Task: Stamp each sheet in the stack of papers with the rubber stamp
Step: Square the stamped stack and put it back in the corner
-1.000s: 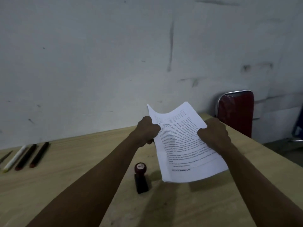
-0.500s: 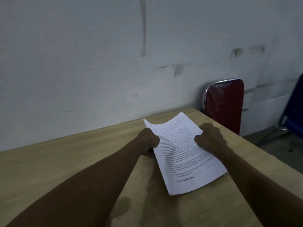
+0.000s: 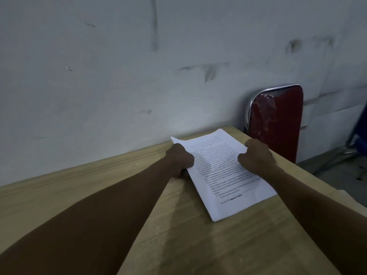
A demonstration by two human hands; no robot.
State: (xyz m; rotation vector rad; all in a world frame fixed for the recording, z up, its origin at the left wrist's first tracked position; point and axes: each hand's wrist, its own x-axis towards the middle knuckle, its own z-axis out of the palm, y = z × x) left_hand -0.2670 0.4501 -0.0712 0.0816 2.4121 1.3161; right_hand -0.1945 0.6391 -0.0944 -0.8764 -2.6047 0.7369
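Head view is showing me both hands gripping the stack of papers (image 3: 222,173), which is lying flat on the table (image 3: 99,195) toward two o'clock from frame centre, angled so its near corner is pointing at five o'clock. I am seeing the left hand (image 3: 179,159) closed on the stack's nine o'clock edge, fingers curled under where I cannot see them, and the right hand (image 3: 257,156) clamped on the three o'clock edge, thumb lying across the printed top sheet. The rubber stamp is not showing anywhere in this view, possibly hidden behind my left forearm. The stack is sitting close to the table's right-hand edge, near the red chair (image 3: 276,124); I am judging that a careless release or a hard stamping push could be fanning the sheets or nudging them over that edge.
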